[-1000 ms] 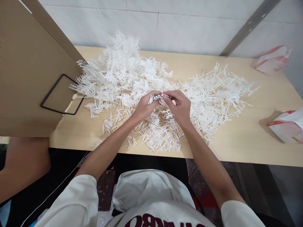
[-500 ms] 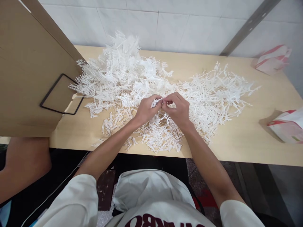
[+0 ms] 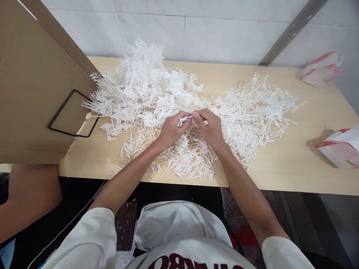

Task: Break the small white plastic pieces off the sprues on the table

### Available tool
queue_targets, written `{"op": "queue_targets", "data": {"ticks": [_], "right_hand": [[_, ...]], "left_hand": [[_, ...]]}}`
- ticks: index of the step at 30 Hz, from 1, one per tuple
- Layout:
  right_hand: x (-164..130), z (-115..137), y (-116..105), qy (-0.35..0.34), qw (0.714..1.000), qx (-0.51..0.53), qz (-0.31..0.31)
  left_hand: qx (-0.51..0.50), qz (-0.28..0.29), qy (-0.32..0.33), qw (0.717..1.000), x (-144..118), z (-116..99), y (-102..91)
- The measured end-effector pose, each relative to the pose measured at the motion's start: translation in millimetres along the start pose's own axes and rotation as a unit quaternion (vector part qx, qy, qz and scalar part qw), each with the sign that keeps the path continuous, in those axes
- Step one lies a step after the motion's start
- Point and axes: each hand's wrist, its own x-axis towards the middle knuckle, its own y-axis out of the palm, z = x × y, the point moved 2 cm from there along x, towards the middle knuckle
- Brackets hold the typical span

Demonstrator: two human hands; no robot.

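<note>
1. Head view, writing first: the only lettering is dark red print on the white shirt [image 3: 179, 239] at the bottom middle of the frame. It's cut off by the edge and upside down from here, so I can't read it. The two red-and-white bags, one at the upper right [image 3: 322, 69] and one at the right edge [image 3: 340, 147], are too blurry to show any label.
2. The thing being worked on is a small white plastic sprig [image 3: 185, 120], just left of the frame's centre. It looks like a short stem with a cluster of thin prongs, same white as everything around it.
3. The left hand [image 3: 171, 130] is curled around the sprig, thumb and fingers closed on the pronged end.
4. The right hand [image 3: 210, 129] meets it fingertip to fingertip, pinching the sprig's other end between thumb and forefinger. The two hands are touching, held just above the loose bits.
5. Under and behind them, a big heap of white plastic branches [image 3: 146, 89] fills the middle of the wooden table [image 3: 294, 168], with a flatter spread [image 3: 252, 112] to the right and short snapped-off pieces [image 3: 187, 162] at the near edge.
6. A cardboard panel [image 3: 30, 93] with a black rectangular outline stands at the left, and another person's arm [image 3: 28, 198] shows below it.
</note>
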Motion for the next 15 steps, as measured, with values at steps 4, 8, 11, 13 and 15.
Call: {"op": "queue_targets", "data": {"ticks": [4,8,11,13,15], "right_hand": [[-0.1,-0.9,1.9,0.005,0.999,0.023,0.035],[-2.4,0.6,0.6,-0.044,0.999,0.000,0.006],[-4.8,2.3,0.6,-0.078,0.997,-0.026,-0.016],[-5.8,3.6,0.7,-0.103,0.993,-0.053,-0.035],[-6.3,4.7,0.9,-0.128,0.988,-0.075,-0.053]], "left_hand": [[0.004,0.005,0.017,1.000,-2.2,-2.5,0.8],[0.000,-0.015,0.006,1.000,-3.2,-3.0,0.6],[-0.014,-0.043,-0.011,0.999,-2.6,-2.1,-0.8],[-0.024,-0.052,-0.014,0.998,-2.0,-1.4,-1.3],[-0.022,-0.049,-0.009,0.999,-2.0,-1.4,-0.7]]}}
